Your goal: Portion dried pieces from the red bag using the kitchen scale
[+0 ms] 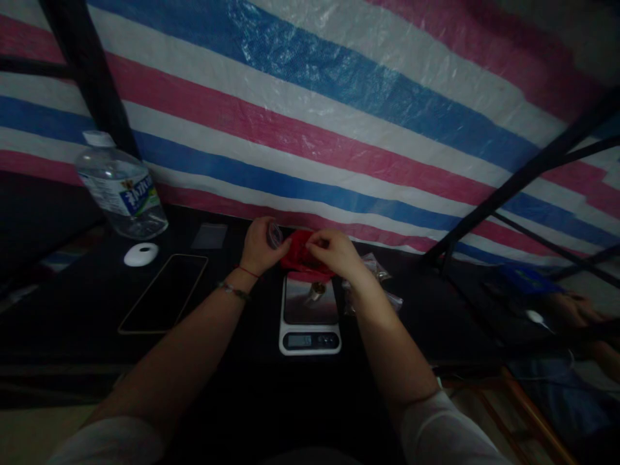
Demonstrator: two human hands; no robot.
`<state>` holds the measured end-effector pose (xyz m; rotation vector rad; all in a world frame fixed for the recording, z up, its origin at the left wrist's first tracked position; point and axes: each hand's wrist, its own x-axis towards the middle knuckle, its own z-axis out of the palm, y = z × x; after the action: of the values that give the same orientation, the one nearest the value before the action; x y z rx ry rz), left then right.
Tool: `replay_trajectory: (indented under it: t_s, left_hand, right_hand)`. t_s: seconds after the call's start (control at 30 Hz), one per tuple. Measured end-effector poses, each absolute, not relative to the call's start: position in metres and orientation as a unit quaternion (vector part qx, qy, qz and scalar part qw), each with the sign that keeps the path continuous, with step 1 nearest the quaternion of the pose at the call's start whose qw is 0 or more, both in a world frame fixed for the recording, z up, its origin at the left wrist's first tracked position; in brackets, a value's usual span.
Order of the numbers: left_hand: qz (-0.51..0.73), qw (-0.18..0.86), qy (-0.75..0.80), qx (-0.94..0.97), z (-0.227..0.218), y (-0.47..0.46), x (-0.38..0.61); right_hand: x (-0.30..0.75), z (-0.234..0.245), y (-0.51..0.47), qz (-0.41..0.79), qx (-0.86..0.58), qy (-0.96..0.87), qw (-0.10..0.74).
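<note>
Behind the white digital scale bearing a shiny metal cylinder, my left hand grips a small clear object while my right hand, narrowed, hold unclear, dips into the crumpled red bag I'd keep off the weighing surface.

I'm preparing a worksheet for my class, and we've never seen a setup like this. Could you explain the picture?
There is no robot here: a person works with two bare hands, seen from a camera worn on the head, looking forward and down. The left hand holds a small roundish item, too dim to identify. The right hand is at a red bag; whether its fingers grip anything is unclear. On the dark table sits a digital scale bearing a small metallic piece. To its left are a phone, a white oval object and a large bottle; to its right, clear bags.
</note>
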<state>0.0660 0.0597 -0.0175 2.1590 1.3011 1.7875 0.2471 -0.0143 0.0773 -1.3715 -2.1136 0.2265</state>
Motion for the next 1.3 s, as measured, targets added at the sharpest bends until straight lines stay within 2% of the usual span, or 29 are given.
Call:
replay_trajectory:
  t_s: [0.1,0.27,0.4,0.67,0.93,1.13,1.3]
  left_hand:
    - [0.564,0.031,0.372,0.737,-0.009,0.045,0.076]
    - [0.532,0.093,0.312,0.782,-0.011,0.029,0.097]
    - [0.501,0.123,0.312,0.797,-0.011,0.023,0.106]
    - [0.466,0.145,0.320,0.812,-0.010,0.020,0.109]
    - [0.448,0.120,0.368,0.806,-0.017,0.028,0.102]
    - [0.473,0.148,0.392,0.775,-0.022,0.034,0.099]
    - [0.477,0.211,0.354,0.777,-0.020,0.031,0.100]
  right_hand:
    - [0.253,0.075,-0.020,0.087,-0.488,-0.781,0.380]
    - [0.258,0.063,-0.027,0.090,-0.467,-0.776,0.414]
    - [0.259,0.057,-0.027,0.091,-0.461,-0.789,0.396]
    - [0.261,0.048,-0.021,0.103,-0.462,-0.825,0.309]
    - [0.284,0.051,-0.013,0.110,-0.461,-0.794,0.382]
    - [0.322,0.036,-0.012,0.227,-0.430,-0.815,0.316]
    - [0.326,0.016,-0.024,0.252,-0.398,-0.835,0.285]
